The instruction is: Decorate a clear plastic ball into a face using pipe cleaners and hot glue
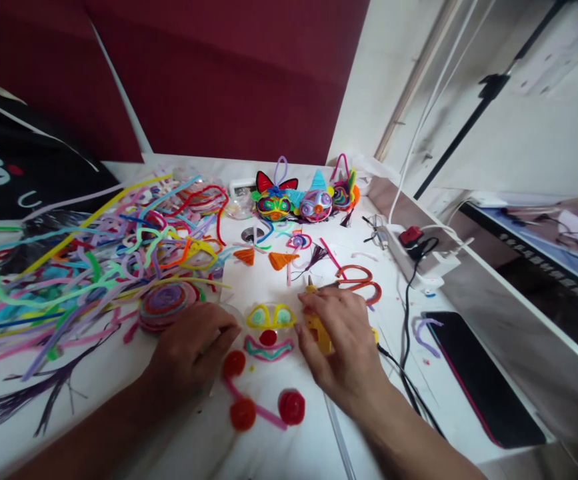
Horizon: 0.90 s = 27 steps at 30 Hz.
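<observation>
– With the clown face [268, 338] as the clock's centre, where were the hands?

– The left hand [189, 343] was at nine, the right hand [339, 333] at three, over the glue gun [321, 331]

– And beyond them?

– The pipe-cleaner heap [163, 247] spread at ten, three ornaments [316, 205] stood behind at twelve to one, and the scissors [377, 291] lay at two

– Nearer?

– Three discs [291, 407] lay from eight round to five; the phone [483, 380] lay past the right hand, towards four
</observation>
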Each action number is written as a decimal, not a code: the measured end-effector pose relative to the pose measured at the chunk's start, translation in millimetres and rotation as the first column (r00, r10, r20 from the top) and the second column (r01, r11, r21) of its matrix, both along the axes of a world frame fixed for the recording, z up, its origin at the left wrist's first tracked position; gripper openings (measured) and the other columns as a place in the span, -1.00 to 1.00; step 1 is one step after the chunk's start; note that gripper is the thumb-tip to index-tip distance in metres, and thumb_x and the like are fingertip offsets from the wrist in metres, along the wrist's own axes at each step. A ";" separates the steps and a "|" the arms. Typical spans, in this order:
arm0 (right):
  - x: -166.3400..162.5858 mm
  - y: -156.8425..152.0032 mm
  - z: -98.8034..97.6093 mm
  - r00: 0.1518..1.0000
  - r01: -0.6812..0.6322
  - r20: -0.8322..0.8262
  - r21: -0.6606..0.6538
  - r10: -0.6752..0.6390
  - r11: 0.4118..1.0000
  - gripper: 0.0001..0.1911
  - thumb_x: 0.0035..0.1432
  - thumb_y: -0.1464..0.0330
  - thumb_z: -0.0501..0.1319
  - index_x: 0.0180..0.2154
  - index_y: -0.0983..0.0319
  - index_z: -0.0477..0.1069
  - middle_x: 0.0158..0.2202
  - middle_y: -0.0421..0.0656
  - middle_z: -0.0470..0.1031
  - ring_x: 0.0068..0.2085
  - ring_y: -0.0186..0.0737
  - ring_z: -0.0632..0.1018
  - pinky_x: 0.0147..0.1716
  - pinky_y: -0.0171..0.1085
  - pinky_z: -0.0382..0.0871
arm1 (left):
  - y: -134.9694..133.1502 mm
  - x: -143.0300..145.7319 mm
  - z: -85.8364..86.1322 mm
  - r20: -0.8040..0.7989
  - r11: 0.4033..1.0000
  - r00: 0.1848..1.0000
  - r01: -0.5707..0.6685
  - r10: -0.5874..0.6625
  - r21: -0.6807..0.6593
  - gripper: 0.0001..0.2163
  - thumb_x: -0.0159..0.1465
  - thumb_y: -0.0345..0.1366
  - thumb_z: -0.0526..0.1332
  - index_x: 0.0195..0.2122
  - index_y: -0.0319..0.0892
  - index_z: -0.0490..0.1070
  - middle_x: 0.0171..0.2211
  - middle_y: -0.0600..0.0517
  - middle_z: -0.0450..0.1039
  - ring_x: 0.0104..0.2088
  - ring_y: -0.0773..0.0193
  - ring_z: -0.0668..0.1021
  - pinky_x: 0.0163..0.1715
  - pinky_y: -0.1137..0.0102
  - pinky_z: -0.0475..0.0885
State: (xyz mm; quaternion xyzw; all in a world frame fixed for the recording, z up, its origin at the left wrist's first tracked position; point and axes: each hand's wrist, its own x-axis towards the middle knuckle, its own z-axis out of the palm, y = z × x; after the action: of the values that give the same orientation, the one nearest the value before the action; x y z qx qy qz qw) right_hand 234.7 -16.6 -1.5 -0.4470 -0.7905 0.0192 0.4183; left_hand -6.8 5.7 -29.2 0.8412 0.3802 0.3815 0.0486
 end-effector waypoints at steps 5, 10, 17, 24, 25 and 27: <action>0.3 1.6 -0.1 0.995 -0.030 0.087 -0.108 0.039 0.994 -0.54 0.17 0.43 0.21 0.11 0.32 0.25 -0.12 0.00 0.47 0.03 0.05 0.35 -0.01 0.04 0.25 | -3.2 3.2 -0.7 0.049 0.995 0.997 -0.050 0.054 -0.086 -0.89 0.26 -0.45 0.17 -0.25 -0.08 0.36 -0.36 0.08 0.48 -0.31 0.29 0.53 -0.26 0.36 0.44; 9.7 -2.5 12.3 0.980 0.048 0.199 -0.243 0.002 0.969 -0.67 0.19 0.33 0.22 -0.02 0.29 0.35 -0.17 -0.01 0.48 -0.08 0.02 0.41 -0.08 0.00 0.31 | -4.1 1.9 -2.7 0.019 0.990 0.998 -0.052 0.055 -0.128 -0.87 0.28 -0.36 0.16 -0.15 -0.04 0.36 -0.30 0.05 0.51 -0.26 0.20 0.56 -0.23 0.28 0.48; 10.8 -32.1 15.0 0.864 0.189 0.500 -0.428 0.058 0.884 -0.86 0.11 0.36 0.24 -0.25 0.24 0.40 -0.34 -0.09 0.55 -0.32 -0.05 0.57 -0.32 -0.16 0.41 | -1.5 -1.3 -5.7 -0.024 0.983 0.995 -0.103 0.100 -0.152 -0.81 0.28 -0.25 0.15 -0.07 -0.03 0.32 -0.17 -0.01 0.46 -0.13 0.12 0.53 -0.09 0.21 0.44; 9.3 -28.3 -0.6 0.807 0.357 0.585 -0.367 -0.086 0.859 -0.88 0.13 0.39 0.20 -0.24 0.22 0.35 -0.37 -0.11 0.57 -0.37 -0.10 0.60 -0.43 -0.24 0.35 | 2.5 -0.2 -10.7 -0.015 0.991 0.997 -0.077 0.076 -0.112 -0.71 0.27 -0.23 0.17 0.01 -0.09 0.29 -0.05 -0.05 0.40 -0.04 0.10 0.49 -0.02 0.24 0.42; 9.1 -26.3 -1.7 0.805 0.366 0.585 -0.353 -0.103 0.861 -0.89 0.15 0.37 0.19 -0.24 0.22 0.34 -0.36 -0.11 0.57 -0.36 -0.09 0.60 -0.44 -0.24 0.35 | 2.7 0.0 -10.8 -0.012 0.991 0.997 -0.078 0.077 -0.112 -0.70 0.26 -0.24 0.17 0.02 -0.08 0.28 -0.04 -0.06 0.39 -0.02 0.10 0.48 -0.01 0.23 0.41; 8.9 -22.4 -2.5 0.799 0.376 0.588 -0.329 -0.124 0.866 -0.88 0.18 0.34 0.17 -0.23 0.23 0.33 -0.35 -0.11 0.57 -0.35 -0.08 0.60 -0.44 -0.23 0.34 | 2.6 0.6 -10.5 -0.009 0.991 0.997 -0.078 0.078 -0.108 -0.69 0.26 -0.24 0.17 0.03 -0.08 0.27 -0.03 -0.07 0.37 0.01 0.09 0.46 0.02 0.20 0.40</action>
State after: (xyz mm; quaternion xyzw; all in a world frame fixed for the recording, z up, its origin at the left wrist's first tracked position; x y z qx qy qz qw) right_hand 243.6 -39.0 -4.0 -0.6172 -0.7842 0.0071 0.0636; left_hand -6.3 8.3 -39.7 0.8227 0.4330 0.3600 0.0781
